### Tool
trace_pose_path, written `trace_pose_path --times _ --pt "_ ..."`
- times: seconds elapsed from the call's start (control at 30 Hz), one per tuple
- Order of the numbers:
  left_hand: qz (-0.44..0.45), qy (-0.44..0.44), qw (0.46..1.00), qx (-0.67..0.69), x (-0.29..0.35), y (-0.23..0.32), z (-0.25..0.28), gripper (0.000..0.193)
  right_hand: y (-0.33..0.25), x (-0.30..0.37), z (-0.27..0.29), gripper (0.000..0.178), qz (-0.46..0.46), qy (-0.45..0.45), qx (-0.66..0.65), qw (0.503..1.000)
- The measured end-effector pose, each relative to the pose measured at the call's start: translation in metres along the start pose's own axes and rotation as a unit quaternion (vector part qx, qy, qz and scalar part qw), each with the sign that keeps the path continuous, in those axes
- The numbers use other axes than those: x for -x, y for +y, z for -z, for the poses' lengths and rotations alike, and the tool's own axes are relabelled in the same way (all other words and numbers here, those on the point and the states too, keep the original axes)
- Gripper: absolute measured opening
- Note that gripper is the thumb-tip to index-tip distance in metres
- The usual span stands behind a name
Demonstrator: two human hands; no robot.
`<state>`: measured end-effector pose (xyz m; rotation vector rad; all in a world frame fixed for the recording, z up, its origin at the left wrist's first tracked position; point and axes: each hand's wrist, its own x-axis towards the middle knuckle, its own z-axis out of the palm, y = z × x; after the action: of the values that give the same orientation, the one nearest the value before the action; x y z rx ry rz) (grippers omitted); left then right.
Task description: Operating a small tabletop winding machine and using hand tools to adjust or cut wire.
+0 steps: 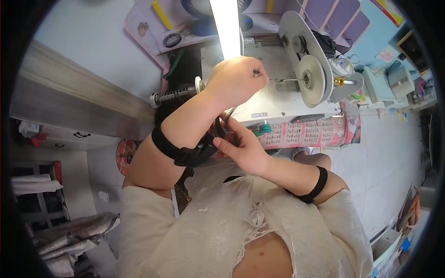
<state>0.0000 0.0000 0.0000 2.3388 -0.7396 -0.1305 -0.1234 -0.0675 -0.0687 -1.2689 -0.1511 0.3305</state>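
My left hand (238,78) is raised over the white work surface, its fingers closed in a pinch. A small dark bit shows between them, too little to name. Just to its right, a thin metal hook (287,80) reaches out from a white disc wheel (311,81) on the machine. Lower down and closer to my body, my right hand (248,150) curls its fingers round a bunch of dark hair-like strands (228,121); its thumb stands apart toward my left forearm. The strands' other end is hidden behind my left arm.
A spring-loaded spindle (176,94) sits left of my left forearm. The bright lamp bar (225,28) stands above the machine bed (278,104). A pink printed sheet (320,133) hangs at the front edge. A dark ring (172,40) lies on the back shelf, near a wooden panel (83,81).
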Motion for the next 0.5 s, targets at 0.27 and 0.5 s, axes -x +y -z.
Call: trace_pose_path --times 0.27,0.5 --pt "-0.021 0.0 0.999 0.035 0.002 -0.003 -0.002 0.023 0.005 0.003 -0.002 0.063 0.046 -0.008 0.017 0.999" --pt "-0.03 0.004 0.997 0.065 0.001 -0.003 -0.002 0.018 -0.003 0.012 0.007 0.062 0.057 -0.021 0.176 0.983"
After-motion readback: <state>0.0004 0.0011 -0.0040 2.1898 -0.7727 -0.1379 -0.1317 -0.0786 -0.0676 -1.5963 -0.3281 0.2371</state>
